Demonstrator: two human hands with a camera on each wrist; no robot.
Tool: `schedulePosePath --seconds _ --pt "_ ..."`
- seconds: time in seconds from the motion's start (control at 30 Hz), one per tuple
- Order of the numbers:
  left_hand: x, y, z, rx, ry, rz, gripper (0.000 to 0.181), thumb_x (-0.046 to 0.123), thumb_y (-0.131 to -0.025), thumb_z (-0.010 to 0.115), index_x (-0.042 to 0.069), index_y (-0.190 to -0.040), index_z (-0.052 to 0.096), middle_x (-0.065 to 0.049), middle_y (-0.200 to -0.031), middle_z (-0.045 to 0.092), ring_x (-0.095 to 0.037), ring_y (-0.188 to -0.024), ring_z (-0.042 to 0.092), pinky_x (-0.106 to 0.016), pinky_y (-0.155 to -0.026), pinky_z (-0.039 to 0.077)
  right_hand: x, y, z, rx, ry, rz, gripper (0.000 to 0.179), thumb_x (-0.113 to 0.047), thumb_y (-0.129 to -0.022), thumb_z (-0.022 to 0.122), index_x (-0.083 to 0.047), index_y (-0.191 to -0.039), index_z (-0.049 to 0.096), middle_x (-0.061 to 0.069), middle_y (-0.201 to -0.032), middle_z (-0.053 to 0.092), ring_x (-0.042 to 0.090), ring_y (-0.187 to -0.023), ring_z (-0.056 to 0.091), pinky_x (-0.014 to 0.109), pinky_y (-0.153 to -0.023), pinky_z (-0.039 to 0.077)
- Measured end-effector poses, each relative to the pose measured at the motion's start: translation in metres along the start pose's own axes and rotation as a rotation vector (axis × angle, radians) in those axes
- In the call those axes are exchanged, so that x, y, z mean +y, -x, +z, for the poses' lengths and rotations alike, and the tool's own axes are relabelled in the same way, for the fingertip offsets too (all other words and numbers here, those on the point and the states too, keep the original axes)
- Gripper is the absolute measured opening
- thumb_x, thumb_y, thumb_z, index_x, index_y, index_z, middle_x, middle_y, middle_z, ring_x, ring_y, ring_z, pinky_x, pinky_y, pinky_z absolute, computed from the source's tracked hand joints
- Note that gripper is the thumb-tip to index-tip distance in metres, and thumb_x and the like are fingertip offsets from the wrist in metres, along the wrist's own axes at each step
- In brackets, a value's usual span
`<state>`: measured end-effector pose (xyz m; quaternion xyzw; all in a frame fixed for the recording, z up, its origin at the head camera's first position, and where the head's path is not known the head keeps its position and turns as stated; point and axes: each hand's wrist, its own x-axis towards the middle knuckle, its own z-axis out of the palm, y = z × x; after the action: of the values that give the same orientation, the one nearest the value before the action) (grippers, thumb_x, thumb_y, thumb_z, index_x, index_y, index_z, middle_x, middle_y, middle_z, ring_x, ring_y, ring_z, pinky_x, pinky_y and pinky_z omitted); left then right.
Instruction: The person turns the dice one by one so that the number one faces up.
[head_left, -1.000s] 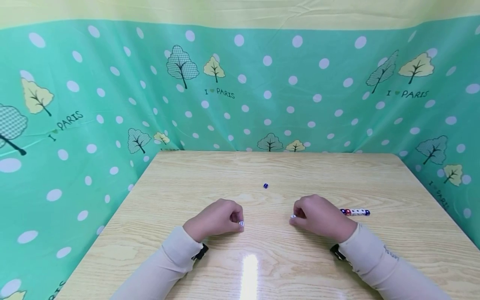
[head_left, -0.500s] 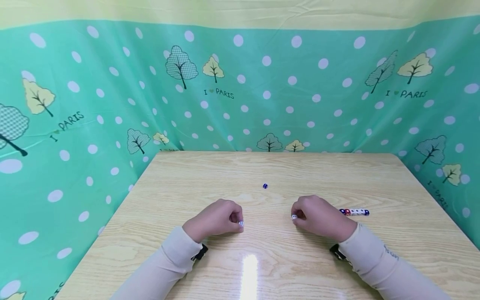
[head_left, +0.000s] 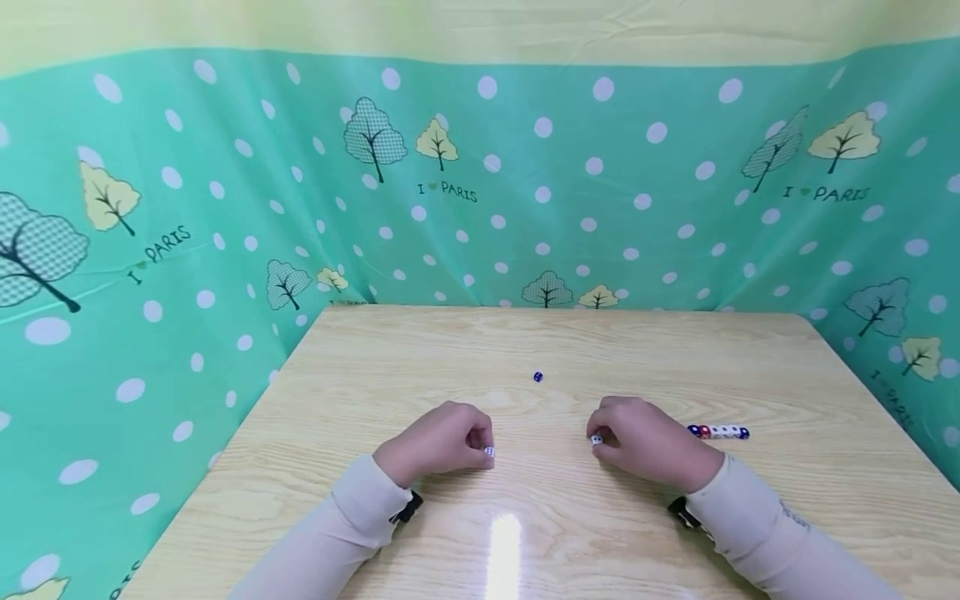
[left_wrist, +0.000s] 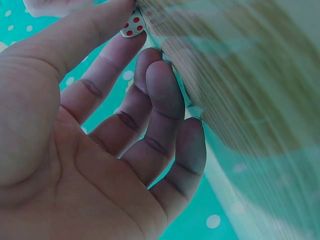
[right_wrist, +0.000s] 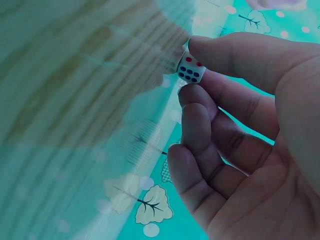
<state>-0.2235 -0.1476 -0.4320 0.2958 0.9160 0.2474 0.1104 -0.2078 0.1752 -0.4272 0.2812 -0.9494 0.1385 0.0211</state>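
Observation:
A small white die (head_left: 489, 452) is pinched between the thumb and index finger of my left hand (head_left: 435, 443), low over the wooden table. Red pips show on that left die (left_wrist: 133, 26) in the left wrist view. Across a gap, my right hand (head_left: 648, 442) pinches a second white die (head_left: 597, 440) the same way. The right wrist view shows blue and red pips on this right die (right_wrist: 191, 69), right at the tabletop. Both hands' other fingers curl loosely below. Between and beyond the hands lies a single blue die (head_left: 538, 377).
A straight row of dice (head_left: 725, 431), blue, red, several white and blue, lies just right of my right hand, its left end close to the hand. The wooden table (head_left: 420, 350) ends at a green dotted curtain (head_left: 495, 192) behind and at the sides.
My right hand has shifted very slightly right, and more of its die's face shows. My left hand keeps its pinch in place. The head view has moved a little.

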Motion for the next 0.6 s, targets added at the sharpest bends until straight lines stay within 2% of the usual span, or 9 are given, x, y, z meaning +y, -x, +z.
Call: schedulePosePath --seconds 0.2,0.6 --pt "0.0005 0.0 0.0006 0.001 -0.007 -0.002 0.023 0.024 -0.085 0.086 0.029 -0.075 0.066 0.015 -0.071 0.062 -0.001 -0.067 0.055 -0.023 -0.065 0.048 -0.0004 0.0013 -0.0004 0.017 -0.002 -0.019 0.01 -0.014 -0.085 0.083 -0.02 -0.087 0.075 -0.014 -0.082 0.06 0.001 -0.072 0.051 0.022 -0.067 0.05" --pt "0.0011 0.0006 -0.0004 -0.002 -0.006 -0.009 0.023 0.024 -0.085 0.086 0.028 -0.075 0.066 0.015 -0.071 0.062 -0.001 -0.067 0.055 -0.023 -0.065 0.048 -0.0027 0.0002 -0.0046 0.007 -0.045 0.021 0.01 -0.016 -0.086 0.082 -0.022 -0.087 0.074 -0.017 -0.079 0.063 0.0 -0.07 0.055 0.021 -0.066 0.051"
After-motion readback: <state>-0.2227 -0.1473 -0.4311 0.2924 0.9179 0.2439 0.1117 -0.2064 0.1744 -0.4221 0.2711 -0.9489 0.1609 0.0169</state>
